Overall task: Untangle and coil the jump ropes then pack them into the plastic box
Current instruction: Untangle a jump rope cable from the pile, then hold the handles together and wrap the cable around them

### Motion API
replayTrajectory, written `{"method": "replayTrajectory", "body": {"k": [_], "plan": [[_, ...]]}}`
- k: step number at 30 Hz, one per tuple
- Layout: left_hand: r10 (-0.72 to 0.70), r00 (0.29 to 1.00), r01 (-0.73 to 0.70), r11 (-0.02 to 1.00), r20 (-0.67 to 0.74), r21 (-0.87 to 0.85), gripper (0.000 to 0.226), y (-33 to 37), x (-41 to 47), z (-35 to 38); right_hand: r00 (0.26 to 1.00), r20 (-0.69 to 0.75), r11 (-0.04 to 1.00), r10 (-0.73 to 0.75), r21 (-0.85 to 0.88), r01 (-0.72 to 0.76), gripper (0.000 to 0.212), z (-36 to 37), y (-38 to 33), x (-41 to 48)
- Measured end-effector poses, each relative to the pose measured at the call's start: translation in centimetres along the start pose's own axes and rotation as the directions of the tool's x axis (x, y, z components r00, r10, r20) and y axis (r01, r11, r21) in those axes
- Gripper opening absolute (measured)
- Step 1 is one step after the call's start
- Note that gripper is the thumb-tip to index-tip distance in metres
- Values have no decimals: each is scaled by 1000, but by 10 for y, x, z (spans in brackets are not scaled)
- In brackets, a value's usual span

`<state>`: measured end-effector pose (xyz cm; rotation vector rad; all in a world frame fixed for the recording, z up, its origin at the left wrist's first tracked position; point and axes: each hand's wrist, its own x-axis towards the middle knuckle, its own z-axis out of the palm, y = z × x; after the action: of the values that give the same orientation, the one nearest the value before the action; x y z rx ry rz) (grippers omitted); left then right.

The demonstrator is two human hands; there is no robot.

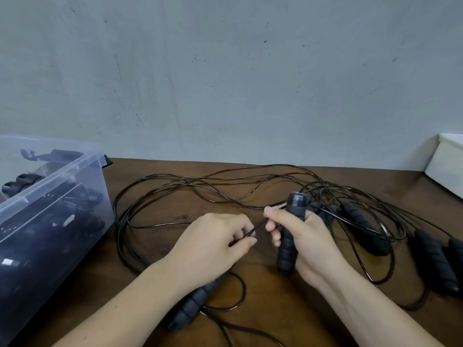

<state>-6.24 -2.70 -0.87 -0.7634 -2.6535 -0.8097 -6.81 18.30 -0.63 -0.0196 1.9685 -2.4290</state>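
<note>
**Sorting tangled jump ropes by hand**

Grips a black foam handle [290,234] upright in the right hand [304,240], cap end up. Pinches a thin black cord [253,230] in the curled fingers of the left hand [213,244], just left of the right hand's fingertips. Beyond both hands, sprawled over the brown desk [260,291]: a tangle of black cords [200,185]. Just right of the right hand, more foam handles [360,221] caught among the loops. Under the left forearm, behind the wrist, another handle [190,306] lying flat. Well left of the left hand, a clear plastic box [57,169] holding dark handles and cords. Far right of the right hand, a white box [448,166] against the grey wall [225,71].
</note>
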Motion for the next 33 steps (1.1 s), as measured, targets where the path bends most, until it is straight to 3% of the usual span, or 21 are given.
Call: {"method": "replayTrajectory", "body": {"k": [7,14,17,20,24,28,33], "plan": [[10,999,-10,1000,35,11,30,3,-3,1,991,-132,993,-13,112,28,18,-15,-9,11],[-72,984,64,997,166,51,36,1,-3,-1,990,-116,985,82,163,-62,17,-16,-11,13],[-111,993,115,988,41,-100,25,0,-1,0,985,-111,989,135,82,-126,34,-10,-9,10],[-260,963,227,922,-70,-313,19,-1,4,0,970,-20,970,241,18,-241,48,0,-5,2],[-409,911,321,788,-57,-526,27,-4,6,1,929,192,937,317,92,-338,32,6,-1,-7],[-466,884,358,736,-47,-574,25,-6,5,5,958,139,957,251,114,-267,29,10,6,-9],[-510,858,356,672,-56,-650,20,1,6,11,981,147,992,129,-37,-125,26,14,9,-11]]}}
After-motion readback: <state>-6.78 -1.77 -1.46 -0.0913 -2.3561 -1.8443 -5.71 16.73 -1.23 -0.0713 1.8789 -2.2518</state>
